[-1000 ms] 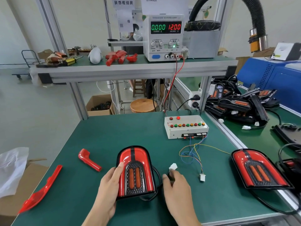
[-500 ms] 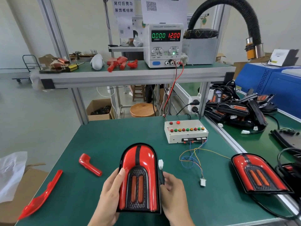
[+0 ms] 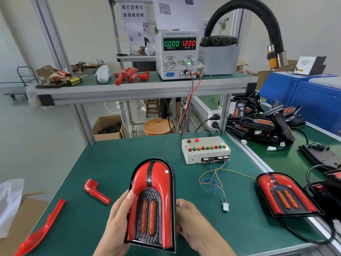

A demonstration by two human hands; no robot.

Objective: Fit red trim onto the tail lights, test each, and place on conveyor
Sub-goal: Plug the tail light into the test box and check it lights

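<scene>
Tail light (image 3: 154, 202) held upright above the near edge of the green table (image 3: 114, 163).

Gripped on its left rim by the left hand (image 3: 118, 218), thumb on the red face; clasped on the right rim by the right hand (image 3: 190, 218), fingers curled behind. Open mat lay ahead toward the test box (image 3: 204, 151). Loose connector (image 3: 225, 206) and wires to the right, second light (image 3: 287, 195) at the right edge, red trim (image 3: 96, 192) and long strip (image 3: 42, 231) to the left.

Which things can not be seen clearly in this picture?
- Head view: right hand fingers, hidden behind the held tail light; its plug also hidden.
- Head view: long red trim, cut off by the bottom edge.
- Head view: labels on the test box, too small.
- Head view: tail light pile, tangled, uncountable.
</scene>
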